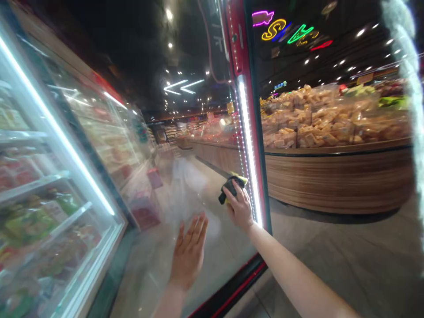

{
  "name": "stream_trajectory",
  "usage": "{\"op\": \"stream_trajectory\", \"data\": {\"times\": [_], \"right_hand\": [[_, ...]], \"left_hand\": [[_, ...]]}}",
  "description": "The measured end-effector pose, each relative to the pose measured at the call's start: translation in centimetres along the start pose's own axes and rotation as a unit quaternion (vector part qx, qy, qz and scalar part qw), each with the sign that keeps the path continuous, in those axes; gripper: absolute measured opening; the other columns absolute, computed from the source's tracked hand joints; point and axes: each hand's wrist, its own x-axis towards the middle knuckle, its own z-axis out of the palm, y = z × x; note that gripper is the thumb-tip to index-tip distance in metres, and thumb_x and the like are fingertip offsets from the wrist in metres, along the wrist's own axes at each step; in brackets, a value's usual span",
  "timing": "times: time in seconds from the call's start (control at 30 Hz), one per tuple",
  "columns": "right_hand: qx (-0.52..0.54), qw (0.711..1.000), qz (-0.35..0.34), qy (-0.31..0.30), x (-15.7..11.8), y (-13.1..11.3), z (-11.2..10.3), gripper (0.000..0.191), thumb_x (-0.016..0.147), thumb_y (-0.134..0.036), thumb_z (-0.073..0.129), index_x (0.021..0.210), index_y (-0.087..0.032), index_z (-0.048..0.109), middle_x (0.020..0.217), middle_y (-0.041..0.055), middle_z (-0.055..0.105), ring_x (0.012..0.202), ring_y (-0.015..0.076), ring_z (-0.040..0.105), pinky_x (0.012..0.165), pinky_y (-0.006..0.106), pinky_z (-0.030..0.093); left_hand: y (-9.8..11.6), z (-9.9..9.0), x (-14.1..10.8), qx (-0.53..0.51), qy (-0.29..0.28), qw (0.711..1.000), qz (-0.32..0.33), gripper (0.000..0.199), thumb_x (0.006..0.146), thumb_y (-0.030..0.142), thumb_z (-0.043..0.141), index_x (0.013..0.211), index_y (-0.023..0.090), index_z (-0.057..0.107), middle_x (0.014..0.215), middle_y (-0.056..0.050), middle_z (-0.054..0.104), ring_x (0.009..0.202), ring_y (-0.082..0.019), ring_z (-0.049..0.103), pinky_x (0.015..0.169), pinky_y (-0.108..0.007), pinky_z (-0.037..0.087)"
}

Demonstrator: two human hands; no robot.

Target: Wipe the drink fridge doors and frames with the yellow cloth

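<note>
A glass cooler door (172,269) with a red and black frame stands swung open in front of me. My left hand (190,254) is open, its fingers stretched out and the palm turned to the glass near the lower middle. Higher and to the right, my right hand (240,205) is closed around a black and yellow hand-held tool (229,187). It holds the tool at the glass beside the lit strip (249,150) of the door's edge. My fingers partly cover the tool, so its exact kind does not show.
On the left, an upright cooler (79,154) has lit shelves of packaged food, blurred by motion. To the right stands a curved wood-panelled counter (338,181) heaped with bagged goods (331,119). Grey tiled floor (308,256) lies below. A blurred white strand (406,57) hangs at the far right.
</note>
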Motion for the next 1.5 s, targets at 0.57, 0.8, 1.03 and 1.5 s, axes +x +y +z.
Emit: {"op": "stream_trajectory", "data": {"times": [0.57,0.8,1.03,1.5], "right_hand": [[0.003,0.996,-0.092,-0.001,-1.8,-4.0,0.3,0.046,0.099,-0.015,0.052,0.138,-0.036,0.065,0.153,0.0068,0.057,0.141,0.0284,0.052,0.121,0.058,0.036],[0.049,0.996,-0.067,-0.02,0.4,-9.4,1.9,0.053,0.097,-0.025,0.058,0.149,-0.032,0.056,0.162,0.0112,0.045,0.148,0.0343,0.044,0.121,0.061,0.035],[0.053,0.99,-0.126,-0.02,-1.7,-7.9,1.3,0.044,0.098,-0.014,0.054,0.134,-0.035,0.069,0.15,0.0061,0.06,0.141,0.0281,0.053,0.12,0.056,0.041],[0.054,0.996,-0.071,-0.005,-2.8,-17.0,4.2,0.052,0.097,-0.014,0.053,0.144,-0.034,0.061,0.161,0.008,0.048,0.147,0.0334,0.045,0.117,0.059,0.043]], "left_hand": [[-5.2,-6.4,-4.5,0.11,-0.049,0.991,-0.066,0.086,0.089,0.007,0.05,0.166,0.028,0.018,0.166,-0.004,0.036,0.157,-0.02,0.025,0.133,-0.048,0.001],[-6.0,-8.3,-6.1,0.135,-0.079,0.981,-0.118,0.075,0.095,0.011,0.041,0.165,0.03,0.021,0.169,-0.003,0.03,0.156,-0.023,0.029,0.132,-0.051,0.01],[-8.5,-10.5,-8.7,0.171,-0.092,0.974,-0.114,0.076,0.092,0.019,0.053,0.163,0.028,0.029,0.168,-0.006,0.035,0.157,-0.025,0.027,0.131,-0.053,0.011],[-13.7,-14.5,-15.4,0.17,-0.079,0.975,-0.116,0.069,0.091,0.024,0.059,0.158,0.03,0.042,0.166,-0.007,0.038,0.155,-0.028,0.034,0.131,-0.05,0.016]]}}
